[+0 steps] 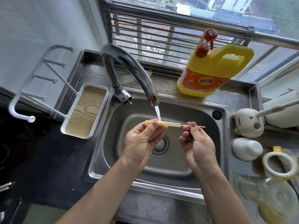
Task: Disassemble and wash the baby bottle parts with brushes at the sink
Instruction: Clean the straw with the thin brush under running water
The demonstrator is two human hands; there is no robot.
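Over the steel sink (186, 113), the left hand (142, 141) pinches a yellowish translucent straw (168, 124) near its left end between thumb and curled fingertips. It holds the straw roughly level under the stream of water (157, 113) falling from the curved tap (129, 67). The right hand (197, 143), just beside the straw's other end, pinches a thin white brush stem (200, 126) between thumb and forefinger, its other fingers loosely curled. The stem runs into the straw's right end, and its free tip sticks out to the right past the fingers. Below the hands lies the round drain (160, 144). Left of the basin, a white tray (85, 110) with a wood-grain floor carries a white peg rack (40, 88). Behind the basin stands a yellow detergent jug (208, 71) with a red pump. On the right counter, a cream holder (247, 123) has a white-handled brush (275, 109) standing in it, near a white rounded cap (246, 148), a bottle ring (279, 164) and a clear bottle part (267, 194).
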